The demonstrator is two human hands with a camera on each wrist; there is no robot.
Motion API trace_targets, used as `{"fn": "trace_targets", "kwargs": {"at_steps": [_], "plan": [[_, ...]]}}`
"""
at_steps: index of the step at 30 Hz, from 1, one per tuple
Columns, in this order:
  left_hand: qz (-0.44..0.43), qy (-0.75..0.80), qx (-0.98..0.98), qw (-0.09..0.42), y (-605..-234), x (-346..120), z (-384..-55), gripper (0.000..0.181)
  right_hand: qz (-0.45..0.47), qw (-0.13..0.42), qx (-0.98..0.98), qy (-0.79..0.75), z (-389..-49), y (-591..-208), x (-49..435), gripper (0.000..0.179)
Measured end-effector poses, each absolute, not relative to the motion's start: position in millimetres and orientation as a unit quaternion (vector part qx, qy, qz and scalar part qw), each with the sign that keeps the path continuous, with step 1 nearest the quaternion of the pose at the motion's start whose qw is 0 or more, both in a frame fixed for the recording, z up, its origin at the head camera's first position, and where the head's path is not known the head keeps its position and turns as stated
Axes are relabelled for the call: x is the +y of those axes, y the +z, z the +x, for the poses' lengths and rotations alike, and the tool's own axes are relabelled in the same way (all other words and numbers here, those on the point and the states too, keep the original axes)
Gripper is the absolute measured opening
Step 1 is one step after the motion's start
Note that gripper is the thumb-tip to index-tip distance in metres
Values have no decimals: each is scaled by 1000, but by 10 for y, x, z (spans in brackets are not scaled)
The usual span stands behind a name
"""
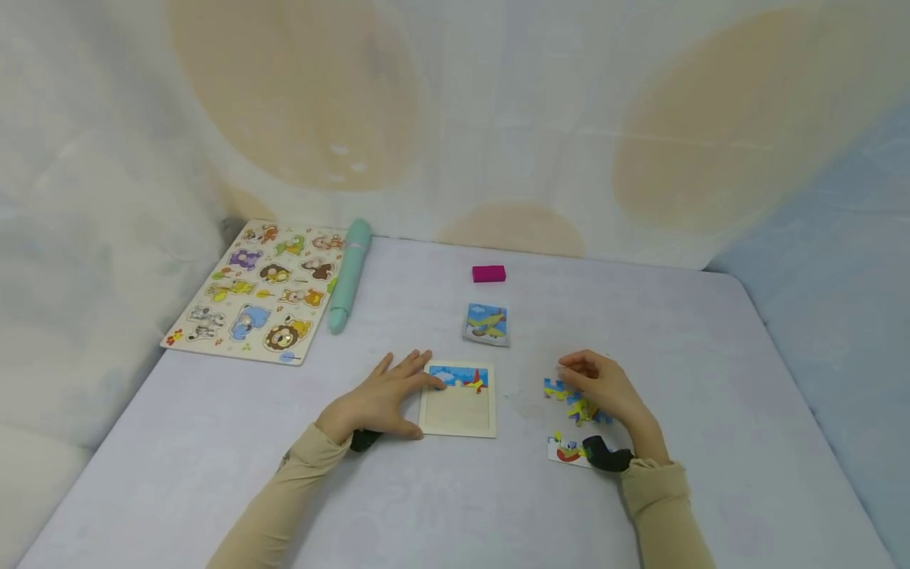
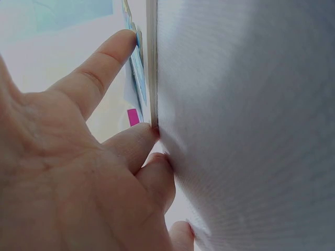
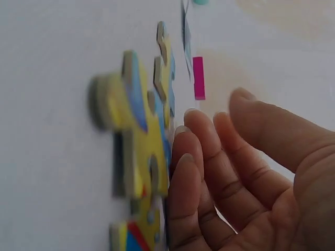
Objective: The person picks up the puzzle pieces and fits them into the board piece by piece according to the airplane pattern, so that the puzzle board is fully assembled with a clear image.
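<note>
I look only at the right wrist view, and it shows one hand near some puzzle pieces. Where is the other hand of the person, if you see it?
Observer: The left hand is spread at the left edge of a small wooden tray.

Operator: Thank you. Is it already full?

Observer: No. Puzzle pieces cover only its far part; the near part is bare.

Operator: And what is lying farthest to the left?

Observer: A board with animal pictures, farther away than that hand.
</note>
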State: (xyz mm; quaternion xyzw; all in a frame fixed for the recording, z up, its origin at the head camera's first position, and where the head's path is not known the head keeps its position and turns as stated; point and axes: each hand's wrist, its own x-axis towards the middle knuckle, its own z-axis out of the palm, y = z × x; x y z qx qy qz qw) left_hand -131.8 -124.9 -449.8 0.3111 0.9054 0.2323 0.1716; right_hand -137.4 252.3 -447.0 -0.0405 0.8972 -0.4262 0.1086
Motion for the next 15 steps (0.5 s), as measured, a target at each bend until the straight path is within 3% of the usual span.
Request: {"fn": "trace_targets", "kwargs": {"at_steps": [15], "plan": [[316,236,903,168,-4486,-1255,-1317,71,-94,114,905,-399,-1279,-4496,2505,47]]}}
